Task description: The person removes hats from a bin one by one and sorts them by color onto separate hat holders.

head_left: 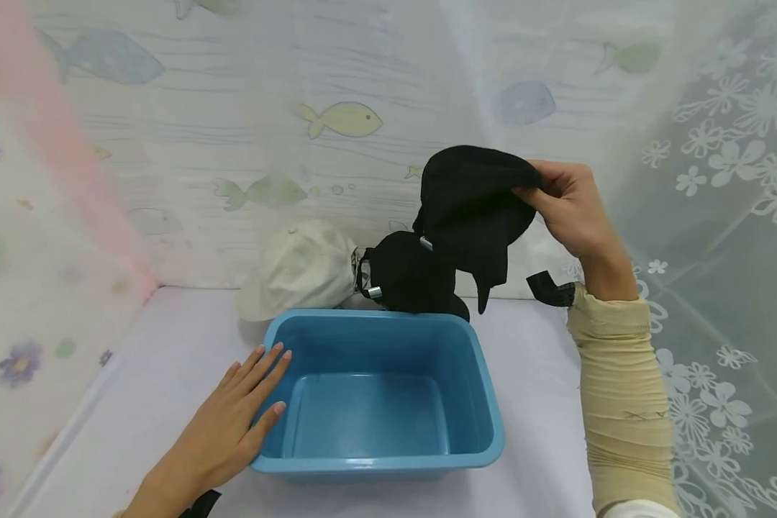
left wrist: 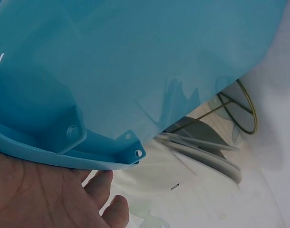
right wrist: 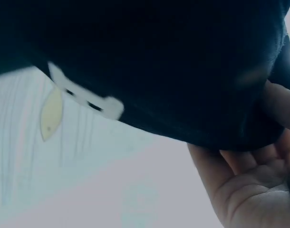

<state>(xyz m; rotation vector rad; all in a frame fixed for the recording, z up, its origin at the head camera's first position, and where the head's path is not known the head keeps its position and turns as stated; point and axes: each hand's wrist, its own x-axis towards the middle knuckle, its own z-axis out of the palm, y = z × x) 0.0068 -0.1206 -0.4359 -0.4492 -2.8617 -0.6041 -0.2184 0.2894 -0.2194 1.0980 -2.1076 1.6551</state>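
A black cap (head_left: pixel 473 208) hangs in the air above the back right of a blue plastic basin (head_left: pixel 485 403). My right hand (head_left: pixel 573 208) pinches the cap at its right edge, thumb on the near side. White marking (right wrist: pixel 85 97) shows on its dark cloth in the right wrist view. Spread and nearly straight, the fingers of my left hand (head_left: pixel 233 424) rest on the basin's left rim. From below, the left wrist view shows the palm (left wrist: pixel 35 190) against the rim. Nothing lies inside the basin.
Behind the basin sit a cream cap (head_left: pixel 307 262) and a second black cap (head_left: pixel 411 273) with a metal buckle, side by side. A thin brass-coloured wire piece (left wrist: pixel 252 111) appears near the cream cap. White cloth (head_left: pixel 537 388) covers the table, and a fish-patterned curtain (head_left: pixel 233 108) hangs behind.
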